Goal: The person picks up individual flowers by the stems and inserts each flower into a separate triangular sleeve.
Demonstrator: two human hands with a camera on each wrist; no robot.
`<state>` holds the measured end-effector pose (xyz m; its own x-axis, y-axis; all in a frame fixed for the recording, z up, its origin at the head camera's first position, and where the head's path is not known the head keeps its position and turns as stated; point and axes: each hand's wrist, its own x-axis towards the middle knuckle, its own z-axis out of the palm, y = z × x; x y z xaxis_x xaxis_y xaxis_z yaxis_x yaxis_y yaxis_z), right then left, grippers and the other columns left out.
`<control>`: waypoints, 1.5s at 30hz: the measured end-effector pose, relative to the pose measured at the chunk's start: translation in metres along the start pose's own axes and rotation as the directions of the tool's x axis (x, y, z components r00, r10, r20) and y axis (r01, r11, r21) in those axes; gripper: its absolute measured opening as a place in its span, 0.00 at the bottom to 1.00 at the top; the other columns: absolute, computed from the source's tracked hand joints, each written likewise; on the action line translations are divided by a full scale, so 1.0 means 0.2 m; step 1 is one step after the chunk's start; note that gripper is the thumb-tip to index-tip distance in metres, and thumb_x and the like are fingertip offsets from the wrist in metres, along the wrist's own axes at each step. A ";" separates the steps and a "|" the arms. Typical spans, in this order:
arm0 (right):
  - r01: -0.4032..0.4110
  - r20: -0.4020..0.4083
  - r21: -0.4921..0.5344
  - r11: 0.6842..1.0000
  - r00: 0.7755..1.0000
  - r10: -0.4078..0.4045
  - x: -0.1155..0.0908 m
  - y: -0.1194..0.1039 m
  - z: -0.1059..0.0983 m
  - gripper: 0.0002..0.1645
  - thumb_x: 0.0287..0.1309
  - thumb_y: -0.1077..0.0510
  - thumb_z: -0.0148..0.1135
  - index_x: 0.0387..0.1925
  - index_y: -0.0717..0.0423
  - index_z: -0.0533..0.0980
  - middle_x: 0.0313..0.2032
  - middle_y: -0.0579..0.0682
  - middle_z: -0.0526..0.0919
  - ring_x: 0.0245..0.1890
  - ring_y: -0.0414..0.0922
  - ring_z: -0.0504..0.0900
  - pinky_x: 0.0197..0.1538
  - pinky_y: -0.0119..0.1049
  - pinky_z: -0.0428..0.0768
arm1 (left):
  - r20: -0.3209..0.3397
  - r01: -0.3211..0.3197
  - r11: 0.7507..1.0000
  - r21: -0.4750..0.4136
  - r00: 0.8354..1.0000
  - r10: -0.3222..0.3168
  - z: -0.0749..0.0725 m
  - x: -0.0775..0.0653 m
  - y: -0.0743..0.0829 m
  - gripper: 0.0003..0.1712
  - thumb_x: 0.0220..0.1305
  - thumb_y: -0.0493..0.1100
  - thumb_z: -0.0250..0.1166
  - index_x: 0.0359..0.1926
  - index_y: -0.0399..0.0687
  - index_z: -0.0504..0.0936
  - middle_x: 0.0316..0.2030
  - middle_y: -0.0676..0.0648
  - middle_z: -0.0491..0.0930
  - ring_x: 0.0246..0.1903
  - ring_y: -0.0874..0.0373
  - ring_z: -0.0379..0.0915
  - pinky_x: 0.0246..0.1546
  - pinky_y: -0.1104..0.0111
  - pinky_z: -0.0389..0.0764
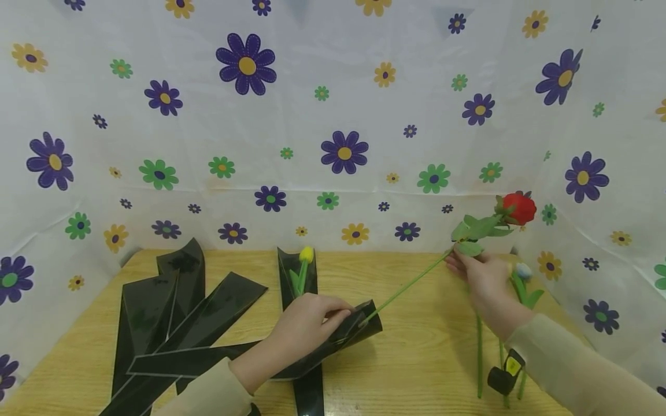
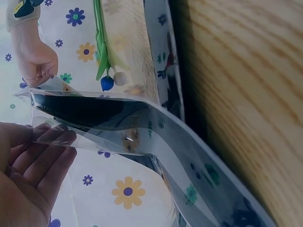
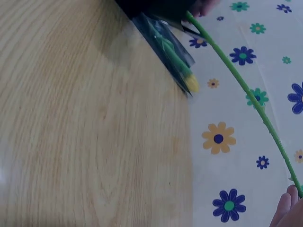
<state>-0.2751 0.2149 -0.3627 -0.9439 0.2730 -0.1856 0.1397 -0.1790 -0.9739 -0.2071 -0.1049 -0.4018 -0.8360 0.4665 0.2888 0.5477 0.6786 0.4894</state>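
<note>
My left hand (image 1: 307,320) pinches the mouth of a black, clear-fronted flower sleeve (image 1: 333,348) that lies slanting above the table. In the left wrist view, its fingers (image 2: 45,163) are at the clear film by the opening. My right hand (image 1: 486,283) pinches the green stem of a red rose (image 1: 519,208) just below its leaves. From there the stem (image 3: 255,101) slopes down left, and its lower end goes into the sleeve's mouth; that end is hidden inside. Behind my left hand, a yellow tulip (image 1: 306,255) lies in another black sleeve (image 1: 286,283).
Several flat black sleeves (image 1: 148,312) overlap on the left of the wooden table (image 1: 411,370). On the right, beneath my right forearm, lie a pale blue tulip (image 1: 522,270) and several green stems (image 1: 479,358). A white flower-print cloth (image 1: 296,115) encloses the table's back and sides.
</note>
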 end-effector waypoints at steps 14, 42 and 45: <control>0.044 0.031 0.028 0.999 0.998 -0.045 -0.12 0.07 0.09 0.20 0.77 0.60 0.60 0.65 0.61 0.75 0.28 0.34 0.88 0.32 0.29 0.89 0.49 0.24 0.87 | -0.017 -0.003 1.000 -0.023 1.000 0.002 -0.01 0.00 0.02 0.11 0.78 0.45 0.65 0.49 0.52 0.93 0.43 0.52 0.94 0.39 0.60 0.90 0.39 0.66 0.89; 0.132 0.129 0.036 0.991 0.982 -0.136 -0.25 0.19 0.15 0.15 0.74 0.67 0.62 0.35 0.45 0.85 0.30 0.36 0.89 0.33 0.33 0.91 0.49 0.29 0.89 | -0.070 0.009 1.000 0.011 0.997 -0.009 -0.02 0.02 0.03 0.10 0.77 0.45 0.66 0.49 0.53 0.93 0.44 0.51 0.94 0.40 0.60 0.91 0.40 0.65 0.90; 0.181 0.117 0.023 0.983 0.976 -0.183 -0.26 0.18 0.16 0.13 0.73 0.68 0.63 0.38 0.49 0.86 0.30 0.35 0.89 0.33 0.33 0.91 0.49 0.30 0.89 | -0.072 0.006 1.000 0.010 0.997 -0.006 -0.02 0.02 0.03 0.10 0.77 0.44 0.66 0.49 0.51 0.93 0.44 0.50 0.94 0.40 0.59 0.91 0.40 0.65 0.90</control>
<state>-0.2308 0.1636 -0.3840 -0.9820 0.1885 0.0120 -0.0405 -0.1482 -0.9881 -0.2072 -0.1002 -0.3942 -0.8393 0.4210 0.3442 0.5427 0.6873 0.4828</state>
